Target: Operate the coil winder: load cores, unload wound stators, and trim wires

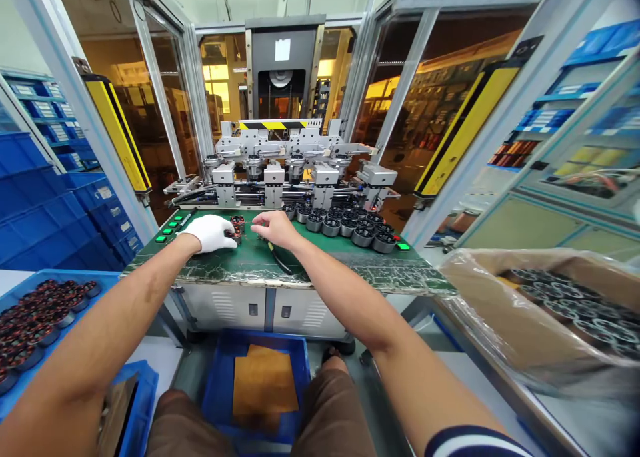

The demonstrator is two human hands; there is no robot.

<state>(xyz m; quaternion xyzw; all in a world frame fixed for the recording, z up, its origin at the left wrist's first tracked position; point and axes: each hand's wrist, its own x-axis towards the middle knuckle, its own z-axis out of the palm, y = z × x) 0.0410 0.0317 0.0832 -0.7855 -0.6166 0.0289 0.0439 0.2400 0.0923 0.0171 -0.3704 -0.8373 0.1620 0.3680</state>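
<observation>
Gloved left hand point(210, 233) grip clamped on wound stator point(235, 232), steadying it; bare right hand point(274, 229) pinching together just beside, state unclear.

I see bare green mat point(320, 260) near my hands. Ring parts point(345, 223) crowd the right; the machine point(295, 167) blocks behind.
</observation>
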